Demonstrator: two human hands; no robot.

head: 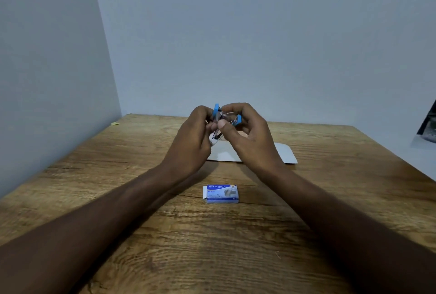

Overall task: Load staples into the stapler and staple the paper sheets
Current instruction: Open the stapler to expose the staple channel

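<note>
Blue staple box (221,193) reads "kangaro", nr stapler (223,119).

Your two arms are bare all the way down from where they come into view. You wear no sleeves, so nothing covers your forearms behind the hands. Your bare left hand (188,142) has no ring, no glove and no band at the wrist. Your bare right hand (247,133) is just the same, with plain fingers and a plain wrist.
</note>
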